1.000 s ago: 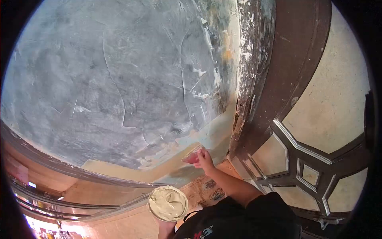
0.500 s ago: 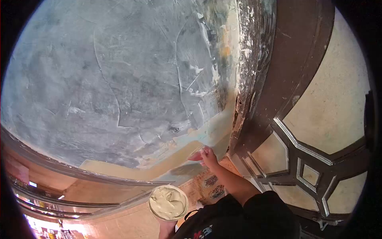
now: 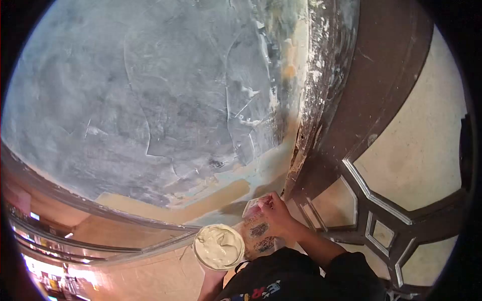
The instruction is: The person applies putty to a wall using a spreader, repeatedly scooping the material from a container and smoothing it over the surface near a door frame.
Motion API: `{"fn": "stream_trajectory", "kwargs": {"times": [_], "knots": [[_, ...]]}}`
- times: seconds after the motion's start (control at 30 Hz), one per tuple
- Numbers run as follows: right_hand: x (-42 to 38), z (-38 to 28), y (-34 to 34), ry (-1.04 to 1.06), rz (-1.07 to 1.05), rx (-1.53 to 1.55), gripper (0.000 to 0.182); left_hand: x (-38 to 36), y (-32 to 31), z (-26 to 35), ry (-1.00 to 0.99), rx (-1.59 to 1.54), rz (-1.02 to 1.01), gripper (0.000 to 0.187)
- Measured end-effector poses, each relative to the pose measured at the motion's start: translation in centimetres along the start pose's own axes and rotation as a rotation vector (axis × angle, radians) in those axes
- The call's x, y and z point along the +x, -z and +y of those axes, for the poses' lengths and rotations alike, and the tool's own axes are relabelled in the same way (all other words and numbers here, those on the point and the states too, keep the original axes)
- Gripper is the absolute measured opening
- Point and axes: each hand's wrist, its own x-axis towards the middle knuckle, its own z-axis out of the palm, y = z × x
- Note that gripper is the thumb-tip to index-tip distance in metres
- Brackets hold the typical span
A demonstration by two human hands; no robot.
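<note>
My left hand [image 3: 214,275] holds up a round tub [image 3: 197,253] from below, its fingers mostly hidden beneath. Thick cream-coloured putty [image 3: 219,247] with a swirled surface fills the tub. Above and right of it, my right hand [image 3: 276,213] grips a flat putty scraper [image 3: 252,206] with a pale pinkish blade. The blade points left and sits just off the lower wall, near the tub. Along the bottom of the grey wall [image 3: 181,110] runs a smooth beige band of putty [image 3: 216,203].
Flaking brown door frame [image 3: 309,120] stands right of the wall, beside a dark panelled door [image 3: 391,65] with beige panels. A brown ledge [image 3: 50,185] edges the wall at lower left. Below are tan floor [image 3: 145,273] and bright shelves of items [image 3: 60,278].
My right hand has drawn the scraper away from the wall, down towards me. The tub has moved slightly right and up in view, and the view has shifted a little.
</note>
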Motion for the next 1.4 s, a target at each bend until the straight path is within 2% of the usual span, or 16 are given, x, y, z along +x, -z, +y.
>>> {"fn": "stream_trajectory", "kwargs": {"times": [0.07,0.1,0.13,0.2,0.27,0.37,0.47,0.53,0.57,1.0,1.13,1.2,1.27,1.33,1.37,1.4], "knots": [[-1.1,-5.5,-1.1,0.327,0.013,-0.383,0.033,1.1,-1.2,0.4,-0.002,-0.006,0.024,0.070],[-1.5,-7.3,-1.5,0.323,-0.006,-0.390,0.033,0.8,-1.5,0.3,0.000,-0.008,0.037,0.070],[-1.7,-8.9,-1.8,0.403,-0.044,-0.413,0.029,0.9,-2.3,-0.2,0.154,-0.308,0.121,0.077],[-1.9,-11.6,-2.4,0.476,-0.101,-0.440,0.026,2.7,-3.8,3.2,0.149,-0.479,0.143,0.056],[-2.0,-13.9,-2.7,0.798,-0.163,-0.667,0.023,3.0,-4.1,3.0,0.139,-0.544,0.155,0.055],[-2.3,-16.0,-3.2,1.010,-0.220,-0.853,0.030,2.9,-4.5,1.6,0.165,-0.643,0.202,0.056],[-3.0,-16.8,-3.2,0.977,-0.302,-0.950,0.025,2.1,-4.7,2.3,0.085,-0.553,0.252,0.054],[-3.4,-17.3,-3.5,1.010,-0.337,-1.005,0.025,1.3,-4.4,-0.3,0.364,-1.292,0.196,0.052],[-3.8,-17.4,-3.7,1.044,-0.361,-1.059,0.025,0.8,-4.4,-0.8,0.471,-1.060,0.299,0.064],[-9.5,-12.7,-10.9,1.274,-0.129,-1.213,0.018,-2.1,-0.1,1.1,0.463,-1.257,0.254,0.070],[-10.4,-11.9,-12.7,1.169,-0.099,-1.059,0.023,-3.5,2.0,0.6,0.488,-1.414,0.225,0.071],[-10.6,-11.0,-13.5,1.116,-0.074,-0.999,0.025,-3.8,2.7,1.7,0.506,-1.239,0.214,0.071],[-10.6,-10.5,-14.3,0.915,-0.081,-0.752,0.027,-4.6,3.7,1.1,0.524,-1.291,0.213,0.072],[-11.0,-10.7,-14.8,0.865,-0.098,-0.693,0.026,-5.1,4.3,0.8,0.508,-1.354,0.182,0.071],[-11.2,-10.8,-15.0,0.814,-0.117,-0.633,0.026,-5.4,4.6,0.0,0.389,-0.882,0.206,0.071],[-11.3,-10.7,-15.2,0.813,-0.110,-0.635,0.026,-5.9,4.9,-1.2,0.392,-0.883,0.200,0.071]]}}
